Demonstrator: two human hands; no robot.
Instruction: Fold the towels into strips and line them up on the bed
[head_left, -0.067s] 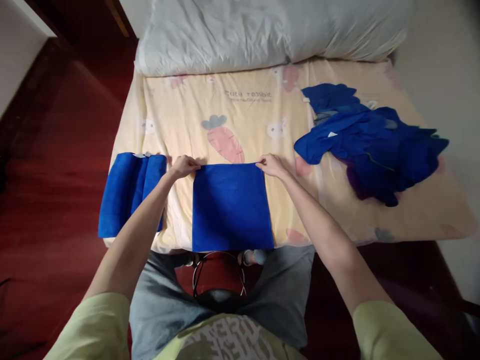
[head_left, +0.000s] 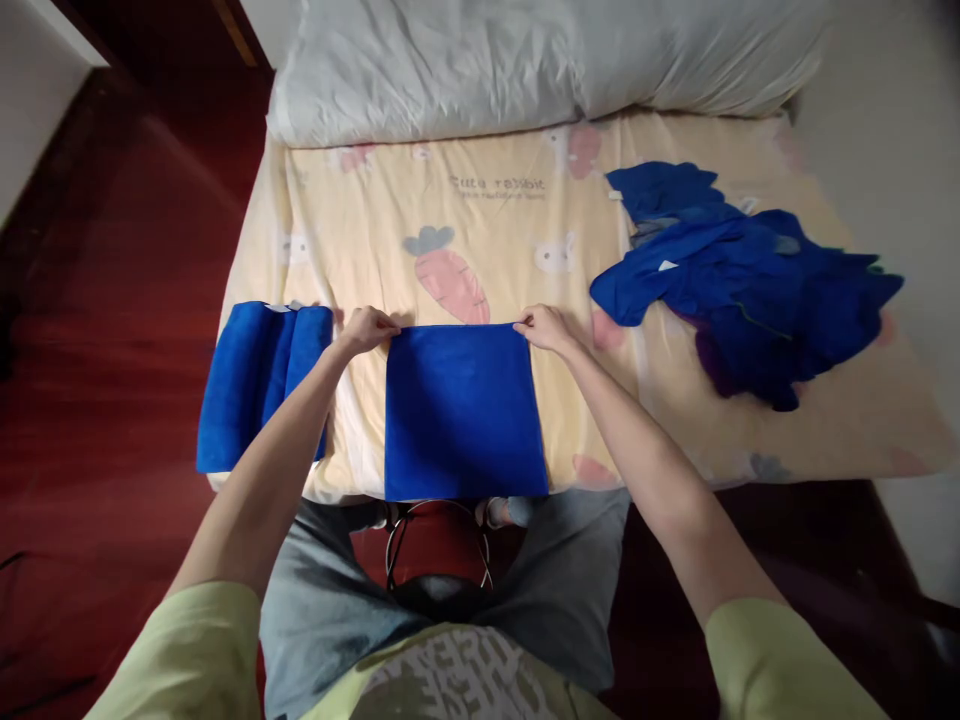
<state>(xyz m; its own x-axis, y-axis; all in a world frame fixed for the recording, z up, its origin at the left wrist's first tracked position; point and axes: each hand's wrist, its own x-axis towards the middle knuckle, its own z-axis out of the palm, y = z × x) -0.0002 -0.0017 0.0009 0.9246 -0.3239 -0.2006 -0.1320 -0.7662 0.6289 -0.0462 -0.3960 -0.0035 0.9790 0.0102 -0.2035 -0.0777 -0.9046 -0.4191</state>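
Pinched at its far corners by the left hand (head_left: 367, 328) and right hand (head_left: 544, 328), the blue cloth (head_left: 465, 412) lies flat. Neither grip visibly changes, so it seems steady.

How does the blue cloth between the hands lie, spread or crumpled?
Spread: the blue cloth lies flat on the patterned sheet, its far corners pinched by the left hand and right hand.

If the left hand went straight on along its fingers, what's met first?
Besides the blue cloth that the left hand pinches, probably the right hand, at the cloth's other far corner; depth is unclear.
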